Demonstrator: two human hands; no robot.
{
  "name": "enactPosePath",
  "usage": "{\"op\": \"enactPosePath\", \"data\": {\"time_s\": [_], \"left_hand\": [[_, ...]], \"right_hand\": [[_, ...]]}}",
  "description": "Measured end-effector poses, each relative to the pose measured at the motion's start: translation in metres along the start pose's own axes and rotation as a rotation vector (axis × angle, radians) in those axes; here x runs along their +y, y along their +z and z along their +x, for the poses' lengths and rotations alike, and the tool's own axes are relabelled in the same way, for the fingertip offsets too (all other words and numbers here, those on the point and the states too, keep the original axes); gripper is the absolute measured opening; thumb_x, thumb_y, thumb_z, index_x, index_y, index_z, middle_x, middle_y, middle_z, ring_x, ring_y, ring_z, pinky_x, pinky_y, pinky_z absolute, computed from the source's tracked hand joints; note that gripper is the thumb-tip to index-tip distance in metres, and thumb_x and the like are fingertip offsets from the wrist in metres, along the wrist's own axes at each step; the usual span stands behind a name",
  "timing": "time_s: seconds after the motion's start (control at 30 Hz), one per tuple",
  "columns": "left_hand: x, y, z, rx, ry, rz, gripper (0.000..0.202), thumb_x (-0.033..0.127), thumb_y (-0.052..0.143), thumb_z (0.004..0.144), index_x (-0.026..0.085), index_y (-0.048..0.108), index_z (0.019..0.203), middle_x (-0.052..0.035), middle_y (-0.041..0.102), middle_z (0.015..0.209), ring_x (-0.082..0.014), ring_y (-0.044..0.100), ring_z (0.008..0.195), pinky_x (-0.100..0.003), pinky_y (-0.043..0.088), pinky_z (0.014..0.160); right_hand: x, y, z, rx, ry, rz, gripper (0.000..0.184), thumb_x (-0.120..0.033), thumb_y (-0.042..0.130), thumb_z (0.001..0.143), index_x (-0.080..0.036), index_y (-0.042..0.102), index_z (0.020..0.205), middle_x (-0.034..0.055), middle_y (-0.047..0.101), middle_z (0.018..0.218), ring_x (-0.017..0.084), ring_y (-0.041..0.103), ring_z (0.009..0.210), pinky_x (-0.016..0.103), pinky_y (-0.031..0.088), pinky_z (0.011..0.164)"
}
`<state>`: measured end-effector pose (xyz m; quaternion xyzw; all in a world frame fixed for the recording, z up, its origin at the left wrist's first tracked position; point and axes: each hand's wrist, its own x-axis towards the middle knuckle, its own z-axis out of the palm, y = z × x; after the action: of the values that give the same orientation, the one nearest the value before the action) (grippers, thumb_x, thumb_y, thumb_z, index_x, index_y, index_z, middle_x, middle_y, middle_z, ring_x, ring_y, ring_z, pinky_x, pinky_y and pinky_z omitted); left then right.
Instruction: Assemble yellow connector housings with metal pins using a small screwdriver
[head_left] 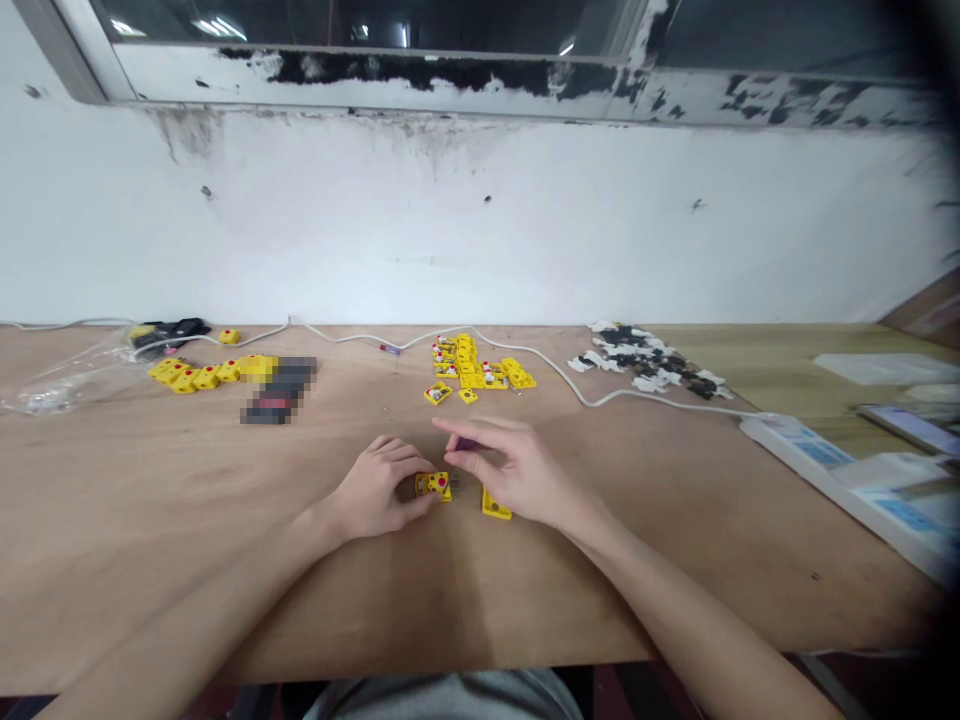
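My left hand point(382, 487) rests on the wooden table point(315, 590), its fingertips against a small yellow plastic part with a red dot point(433, 486). My right hand point(511, 470) hovers just to the right, pinching a small dark purple item point(466, 444) between thumb and fingers. Below that hand lies a yellow plastic strip point(496, 505), close to my palm. A tiny metal piece point(453, 483) seems to sit at the yellow part's right side, though it is too small to name.
Farther back lie a heap of yellow parts point(476, 365) and a row of yellow blocks point(210, 373). A blurred dark object point(277, 390) sits near them. Black-and-white pieces point(645, 358) lie to the right, a white cable point(525, 358) crosses the table, and papers point(885, 490) cover the right side.
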<state>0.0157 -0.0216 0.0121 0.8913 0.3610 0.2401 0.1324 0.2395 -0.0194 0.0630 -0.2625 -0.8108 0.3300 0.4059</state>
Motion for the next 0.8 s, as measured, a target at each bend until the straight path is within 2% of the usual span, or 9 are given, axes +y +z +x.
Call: {"op": "enactPosePath", "data": {"time_s": [0.07,0.13,0.2,0.3,0.43,0.53,0.6,0.73,0.8], "left_hand": [[0.0,0.0,0.0,0.001,0.0,-0.002,0.025,0.038,0.065,0.088,0.027,0.068,0.11,-0.0035,0.072,0.104,-0.0223,0.063,0.099,-0.038,0.041,0.089],[0.0,0.0,0.0,0.0,0.0,-0.005,0.025,0.038,0.065,0.088,0.027,0.068,0.11,-0.0032,0.072,0.104,-0.022,0.063,0.099,-0.038,0.041,0.089],[0.0,0.0,0.0,-0.006,0.002,-0.005,0.024,0.039,0.065,0.089,0.026,0.068,0.109,-0.0027,0.072,0.103,-0.0216,0.063,0.098,-0.038,0.041,0.089],[-0.001,0.0,0.0,-0.002,0.008,-0.002,0.023,0.039,0.065,0.089,0.025,0.068,0.108,-0.0026,0.072,0.103,-0.0215,0.063,0.099,-0.038,0.04,0.09],[-0.002,0.001,0.0,0.003,0.01,0.004,0.024,0.039,0.065,0.089,0.025,0.067,0.108,-0.0028,0.072,0.103,-0.0214,0.063,0.099,-0.038,0.041,0.089],[-0.002,0.001,0.0,0.012,0.008,0.012,0.024,0.038,0.065,0.088,0.025,0.067,0.108,-0.0033,0.072,0.107,-0.0217,0.062,0.101,-0.038,0.041,0.09],[-0.003,0.001,0.0,0.005,0.01,0.012,0.022,0.038,0.065,0.088,0.024,0.068,0.105,-0.003,0.072,0.106,-0.0213,0.062,0.1,-0.038,0.041,0.089],[-0.002,0.001,0.0,0.001,0.013,0.012,0.023,0.039,0.065,0.089,0.024,0.067,0.107,-0.0027,0.072,0.106,-0.021,0.062,0.101,-0.037,0.04,0.09],[-0.001,0.0,0.0,0.0,0.013,0.011,0.025,0.04,0.064,0.089,0.025,0.067,0.109,-0.0028,0.071,0.106,-0.0211,0.062,0.101,-0.037,0.039,0.09]], "right_hand": [[-0.001,0.0,0.0,-0.031,0.014,0.028,0.042,-0.02,0.051,0.099,-0.027,0.055,0.14,0.0071,0.071,0.112,0.017,0.069,0.097,0.033,0.057,0.089],[-0.002,0.001,0.0,-0.024,0.014,0.026,0.039,-0.019,0.051,0.098,-0.026,0.059,0.136,0.0064,0.072,0.109,0.016,0.07,0.093,0.032,0.058,0.086],[-0.003,0.003,0.0,0.043,-0.007,-0.05,0.034,-0.018,0.057,0.095,-0.025,0.066,0.127,0.0054,0.073,0.1,0.017,0.07,0.09,0.032,0.058,0.086],[-0.003,0.005,-0.001,0.016,-0.004,-0.014,0.04,-0.016,0.055,0.095,-0.025,0.06,0.135,0.0064,0.072,0.108,0.017,0.069,0.097,0.033,0.057,0.09],[-0.001,0.008,-0.003,0.019,-0.01,0.008,0.037,-0.016,0.056,0.095,-0.025,0.063,0.131,0.0056,0.072,0.104,0.016,0.07,0.089,0.03,0.059,0.084],[0.0,0.01,-0.005,-0.011,-0.034,0.008,0.045,-0.014,0.053,0.096,-0.026,0.055,0.139,0.0066,0.071,0.113,0.016,0.07,0.094,0.031,0.058,0.088],[0.001,0.012,-0.005,0.012,-0.047,-0.011,0.042,-0.014,0.054,0.095,-0.027,0.059,0.135,0.0048,0.072,0.109,0.015,0.07,0.092,0.03,0.059,0.086],[0.005,0.013,-0.006,0.01,-0.011,0.063,0.044,-0.021,0.055,0.097,-0.025,0.054,0.14,0.007,0.071,0.116,0.017,0.069,0.1,0.034,0.058,0.092],[0.008,0.014,-0.005,0.024,0.024,0.127,0.039,-0.024,0.057,0.097,-0.024,0.058,0.136,0.0065,0.073,0.111,0.017,0.071,0.095,0.033,0.06,0.088]]}}
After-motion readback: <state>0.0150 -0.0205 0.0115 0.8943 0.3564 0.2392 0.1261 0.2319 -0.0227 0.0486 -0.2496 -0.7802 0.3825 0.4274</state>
